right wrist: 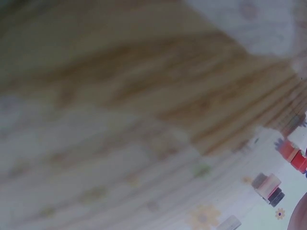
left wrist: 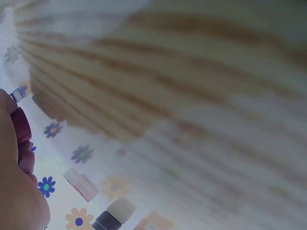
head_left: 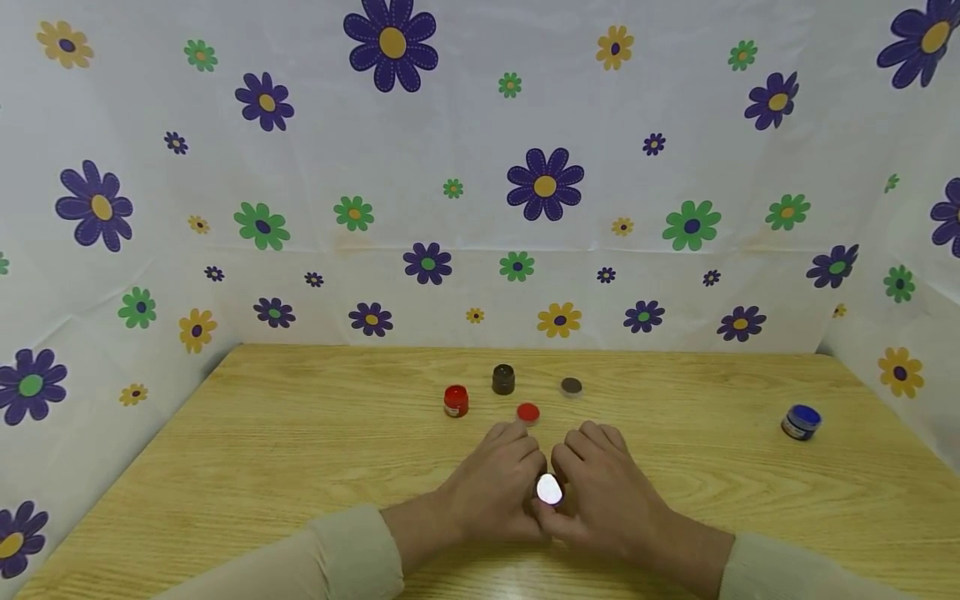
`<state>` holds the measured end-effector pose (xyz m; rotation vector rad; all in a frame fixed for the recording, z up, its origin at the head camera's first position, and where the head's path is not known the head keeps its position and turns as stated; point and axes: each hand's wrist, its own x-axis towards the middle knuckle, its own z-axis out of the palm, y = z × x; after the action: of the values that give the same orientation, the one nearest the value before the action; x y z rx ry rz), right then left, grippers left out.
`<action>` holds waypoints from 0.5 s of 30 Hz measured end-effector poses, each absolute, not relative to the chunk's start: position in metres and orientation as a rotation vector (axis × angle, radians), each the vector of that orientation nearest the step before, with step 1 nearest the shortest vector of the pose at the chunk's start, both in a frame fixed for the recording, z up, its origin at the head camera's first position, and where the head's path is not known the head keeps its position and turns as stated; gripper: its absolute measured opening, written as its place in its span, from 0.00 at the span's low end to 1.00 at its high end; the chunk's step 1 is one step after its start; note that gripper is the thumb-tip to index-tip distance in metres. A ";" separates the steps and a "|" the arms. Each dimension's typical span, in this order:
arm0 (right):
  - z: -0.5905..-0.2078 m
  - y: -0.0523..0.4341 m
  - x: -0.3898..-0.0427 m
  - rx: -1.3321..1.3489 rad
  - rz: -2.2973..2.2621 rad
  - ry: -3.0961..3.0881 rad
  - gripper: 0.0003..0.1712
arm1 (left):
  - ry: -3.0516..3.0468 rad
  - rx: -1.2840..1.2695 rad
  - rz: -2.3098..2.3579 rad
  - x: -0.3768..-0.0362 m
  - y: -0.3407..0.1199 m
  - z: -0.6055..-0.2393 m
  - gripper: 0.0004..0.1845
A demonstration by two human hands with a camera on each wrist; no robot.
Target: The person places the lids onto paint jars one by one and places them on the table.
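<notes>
Lower centre of the head view: left hand (head_left: 491,487) and right hand (head_left: 600,492) pressed close together on the wooden counter (head_left: 262,467), fingers of both curled round a small white jar (head_left: 549,490) pinched between them, only a bright oval patch of it showing. Seemingly a lid-twisting grip, so best done with one hand steadying the body low down and the other turning only the top, jar kept level over the counter to avoid a spill. Orientation hard to read: white face turned up toward the camera, long axis probably near upright, though too hidden by fingers to be certain. Just above the hands, from left to right: a red jar (head_left: 456,401), a loose red lid (head_left: 528,412) near the left fingertips, a dark brown jar (head_left: 503,379), a loose brown lid (head_left: 572,386). Far right of the frame, well apart: a blue jar (head_left: 801,422). Wrist views blurred, mostly wood grain and flowered cloth, with a sliver of something red against the left hand.
</notes>
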<state>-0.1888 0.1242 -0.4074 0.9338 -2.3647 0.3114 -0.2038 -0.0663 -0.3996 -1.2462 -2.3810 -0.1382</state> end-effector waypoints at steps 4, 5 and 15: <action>-0.407 0.124 -0.189 0.943 0.321 -2.352 0.23 | -2.366 -1.242 -0.143 -0.204 -0.066 -0.400 0.17; -0.407 0.124 -0.189 0.945 0.325 -2.346 0.23 | -2.361 -1.241 -0.145 -0.204 -0.066 -0.400 0.17; -0.405 0.125 -0.188 0.975 0.347 -2.300 0.24 | -2.346 -1.255 -0.166 -0.203 -0.065 -0.399 0.20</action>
<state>-0.1884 0.1253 -0.4046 0.9747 -2.2999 0.3469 -0.2029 -0.0652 -0.3991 -1.2550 -2.3458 -0.1655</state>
